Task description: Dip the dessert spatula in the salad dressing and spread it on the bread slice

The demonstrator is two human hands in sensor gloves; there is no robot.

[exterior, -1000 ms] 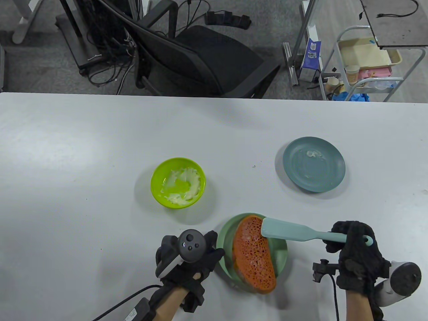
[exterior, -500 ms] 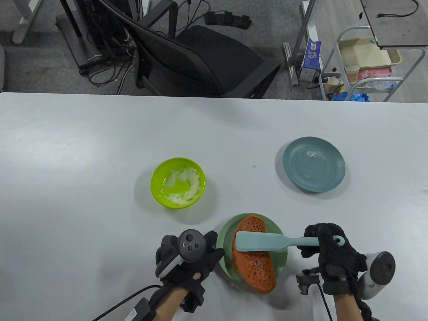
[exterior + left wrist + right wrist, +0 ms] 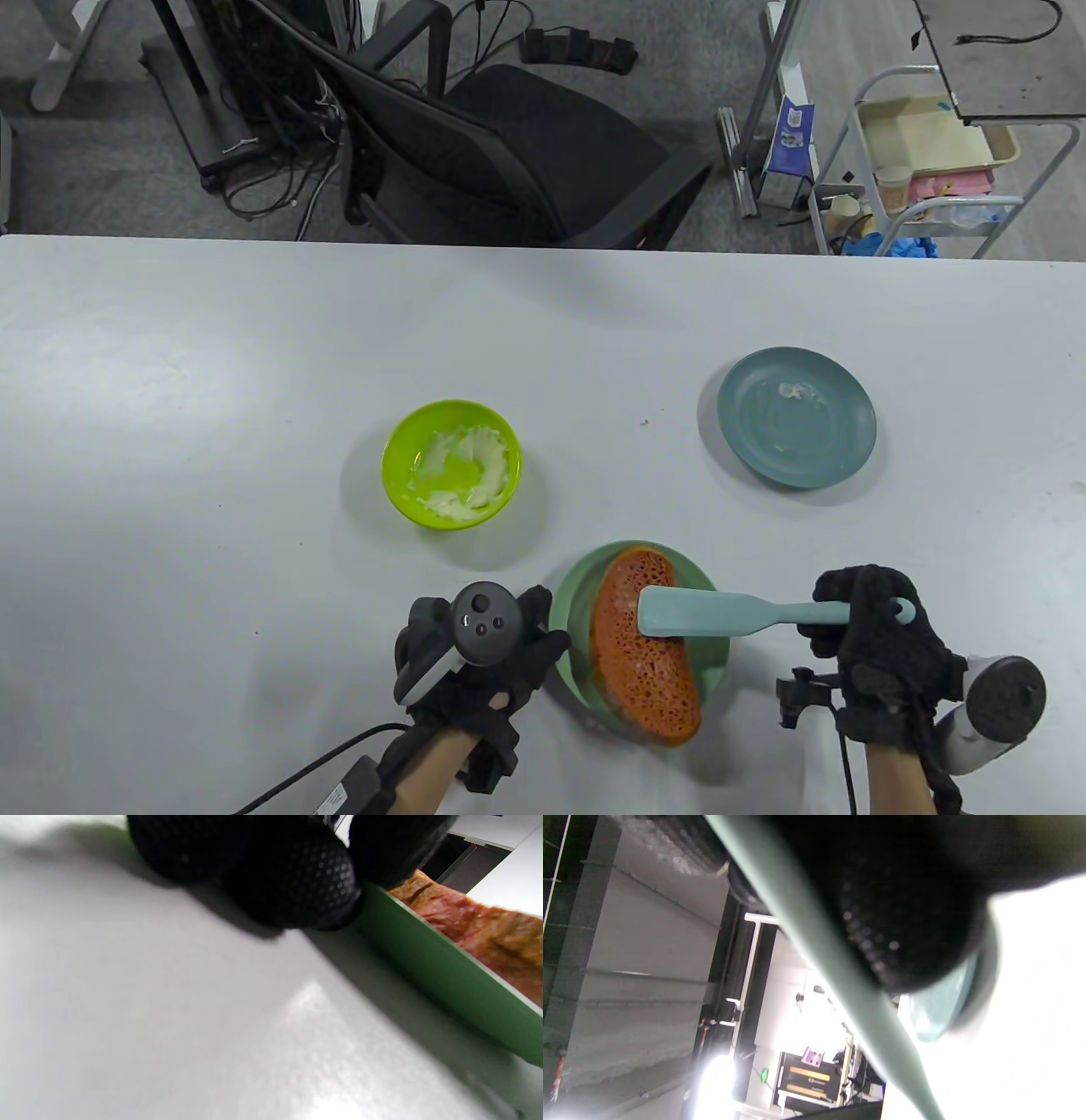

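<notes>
A white table (image 3: 212,340) seen from above. At about 5 o'clock from its centre, a pale green plate (image 3: 567,613) holds a reddish-orange bread slice (image 3: 640,671) full of holes. The right hand (image 3: 882,645), in a black sensor glove, has its fingers curled round the handle of a light teal dessert spatula (image 3: 704,613), whose flat blade lies across the upper half of the slice, pointing toward 9 o'clock. The left hand (image 3: 475,662), also gloved, rests at the plate's 9 o'clock edge with fingertips against the rim; how tightly it is curled cannot be told. The salad dressing sits in a lime green bowl (image 3: 399,492) at 10 o'clock from the plate, well apart from it. A blue-grey plate (image 3: 848,441) with a small white smear lies at 1 o'clock. Likely risks: the slice overhangs the plate's near edge, so a firm stroke could push it off, and pressing hard could tear the porous crumb or skid the plate if the left hand lets go.
</notes>
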